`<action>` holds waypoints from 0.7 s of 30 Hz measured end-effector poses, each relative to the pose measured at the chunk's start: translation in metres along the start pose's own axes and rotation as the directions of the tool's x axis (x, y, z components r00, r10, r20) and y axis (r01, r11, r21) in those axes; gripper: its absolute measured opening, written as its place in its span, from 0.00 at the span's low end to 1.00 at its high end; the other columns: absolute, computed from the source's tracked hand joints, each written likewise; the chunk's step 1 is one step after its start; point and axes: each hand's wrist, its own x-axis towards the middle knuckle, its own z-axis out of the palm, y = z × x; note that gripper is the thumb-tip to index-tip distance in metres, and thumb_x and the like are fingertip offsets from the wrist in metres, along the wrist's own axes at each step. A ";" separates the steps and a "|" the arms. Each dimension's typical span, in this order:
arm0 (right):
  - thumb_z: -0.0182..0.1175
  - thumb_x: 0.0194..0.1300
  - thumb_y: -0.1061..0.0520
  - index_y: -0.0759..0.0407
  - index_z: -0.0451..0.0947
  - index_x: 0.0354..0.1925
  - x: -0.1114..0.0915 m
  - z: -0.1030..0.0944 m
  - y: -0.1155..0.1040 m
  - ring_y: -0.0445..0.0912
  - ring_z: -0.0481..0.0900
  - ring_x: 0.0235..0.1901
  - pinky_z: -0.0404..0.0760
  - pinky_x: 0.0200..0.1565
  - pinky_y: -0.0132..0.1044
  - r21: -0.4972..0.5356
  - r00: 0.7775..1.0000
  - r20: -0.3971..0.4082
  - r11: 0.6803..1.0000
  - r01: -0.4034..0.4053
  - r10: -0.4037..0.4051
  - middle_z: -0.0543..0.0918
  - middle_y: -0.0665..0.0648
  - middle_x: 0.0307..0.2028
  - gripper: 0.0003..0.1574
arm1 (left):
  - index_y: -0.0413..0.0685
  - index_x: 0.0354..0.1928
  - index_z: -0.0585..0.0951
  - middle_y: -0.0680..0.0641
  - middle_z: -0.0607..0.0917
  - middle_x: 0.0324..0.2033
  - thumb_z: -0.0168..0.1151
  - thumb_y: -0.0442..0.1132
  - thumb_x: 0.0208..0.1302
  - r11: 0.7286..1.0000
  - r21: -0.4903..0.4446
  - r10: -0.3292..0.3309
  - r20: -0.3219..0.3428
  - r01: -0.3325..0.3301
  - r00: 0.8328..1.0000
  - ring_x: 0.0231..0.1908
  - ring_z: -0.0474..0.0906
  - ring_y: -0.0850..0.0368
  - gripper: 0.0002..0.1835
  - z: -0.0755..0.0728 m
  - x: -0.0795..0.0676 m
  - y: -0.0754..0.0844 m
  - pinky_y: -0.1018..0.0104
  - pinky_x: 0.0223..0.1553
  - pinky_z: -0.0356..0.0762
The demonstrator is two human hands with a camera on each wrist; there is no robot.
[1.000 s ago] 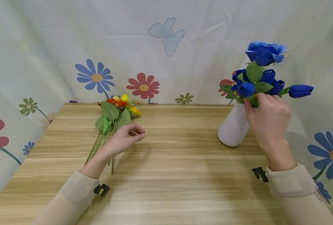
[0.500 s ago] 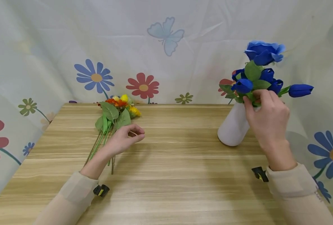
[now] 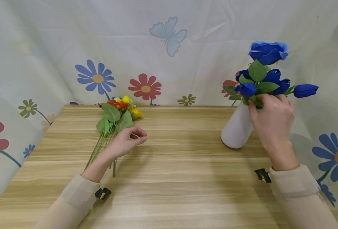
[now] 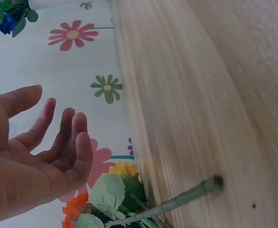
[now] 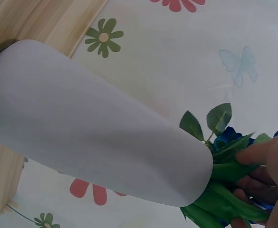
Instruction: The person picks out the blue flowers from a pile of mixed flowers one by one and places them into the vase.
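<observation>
A white vase [image 3: 235,131] stands on the right of the table, holding a large blue rose [image 3: 268,53] and several blue tulips [image 3: 305,91] with green leaves. My right hand [image 3: 275,122] is at the vase's mouth. In the right wrist view, its thumb and fingers pinch the green leaves [image 5: 231,170] of a blue tulip just above the rim; some fingertips are hidden among the foliage. My left hand [image 3: 128,139] holds nothing, fingers loosely curved, beside a bunch of artificial flowers [image 3: 120,105] in orange and yellow.
The bunch's stems [image 3: 97,149] lie toward the front left, partly behind my left forearm. A flower-print curtain [image 3: 197,63] hangs behind and at both sides of the wooden table [image 3: 180,187]. Small black devices [image 3: 103,193] sit at both cuffs.
My right hand shifts slightly among the leaves, rising a little and then coming back down. The blue rose and tulips turn slightly with it. My left hand stays in place.
</observation>
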 end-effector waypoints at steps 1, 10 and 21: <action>0.67 0.67 0.61 0.75 0.84 0.39 0.000 0.001 0.001 0.70 0.76 0.42 0.68 0.47 0.66 -0.001 1.000 0.002 1.000 -0.004 0.004 0.86 0.74 0.35 0.13 | 0.41 0.52 0.83 0.45 0.85 0.45 0.63 0.42 0.75 1.000 0.002 0.002 0.000 -0.002 1.000 0.45 0.79 0.49 0.13 0.000 0.000 0.000 0.57 0.45 0.78; 0.67 0.67 0.61 0.73 0.84 0.41 0.000 0.009 0.005 0.70 0.75 0.45 0.65 0.51 0.67 -0.005 0.999 0.024 0.999 -0.049 0.049 0.85 0.74 0.39 0.12 | 0.42 0.51 0.83 0.45 0.85 0.45 0.63 0.41 0.75 1.000 0.002 0.000 -0.004 0.000 1.000 0.45 0.79 0.48 0.11 -0.001 -0.001 -0.003 0.57 0.44 0.78; 0.76 0.61 0.54 0.74 0.76 0.47 -0.011 0.010 0.006 0.69 0.74 0.49 0.64 0.54 0.64 0.100 0.990 -0.135 0.995 -0.017 0.030 0.79 0.73 0.43 0.29 | 0.47 0.49 0.83 0.49 0.85 0.43 0.65 0.42 0.74 0.996 0.055 0.068 -0.066 -0.064 0.995 0.46 0.80 0.50 0.09 0.001 -0.001 -0.001 0.55 0.43 0.79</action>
